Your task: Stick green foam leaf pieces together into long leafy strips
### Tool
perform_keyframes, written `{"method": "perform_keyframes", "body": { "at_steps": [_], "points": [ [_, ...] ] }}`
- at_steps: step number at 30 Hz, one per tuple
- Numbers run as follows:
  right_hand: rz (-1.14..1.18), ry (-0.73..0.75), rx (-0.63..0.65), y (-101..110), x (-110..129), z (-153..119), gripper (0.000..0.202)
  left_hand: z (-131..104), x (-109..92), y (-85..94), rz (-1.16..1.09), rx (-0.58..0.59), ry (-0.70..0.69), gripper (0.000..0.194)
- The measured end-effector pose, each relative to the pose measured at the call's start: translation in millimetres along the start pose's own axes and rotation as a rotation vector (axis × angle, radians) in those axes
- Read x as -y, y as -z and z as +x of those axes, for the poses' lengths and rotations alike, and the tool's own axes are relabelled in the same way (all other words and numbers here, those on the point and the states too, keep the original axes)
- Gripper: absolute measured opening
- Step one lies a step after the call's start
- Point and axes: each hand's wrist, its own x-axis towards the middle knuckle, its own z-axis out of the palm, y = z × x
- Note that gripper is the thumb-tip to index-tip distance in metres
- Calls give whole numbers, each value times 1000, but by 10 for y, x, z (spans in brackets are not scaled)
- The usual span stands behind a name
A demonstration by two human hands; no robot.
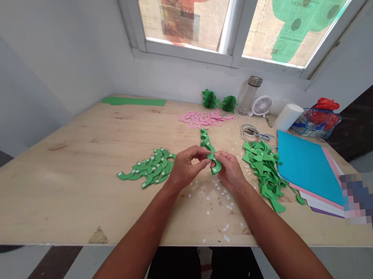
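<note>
Between my two hands is a green curved cutout, foam or thick paper, with small white squares on it. My right hand pinches its lower right side between thumb and fingers. My left hand has thumb and index finger at its left edge, closed on it. Just beyond my fingers lie more green wavy cutouts, partly hidden by the held one. Left of my left hand is a pile of green curved cutouts bearing white squares. Tiny white paper bits lie scattered below my hands.
Pink cutouts and two green paper ornaments sit farther back. At right are green scraps, scissors, tape rings, coloured sheets, a small fan, a bottle and a white roll.
</note>
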Motion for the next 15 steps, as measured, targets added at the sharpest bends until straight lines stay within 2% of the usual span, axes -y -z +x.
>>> {"method": "perform_keyframes", "body": {
  "at_steps": [7, 15],
  "points": [
    [-15, -1, -4, 4, 0, 0, 23, 2, 3, 0, 2, 7, -7, 11],
    [-11, -1, -25, -3, -5, 6, 23, -5, -12, -18, 67, -37, -15, 11]
  ]
}}
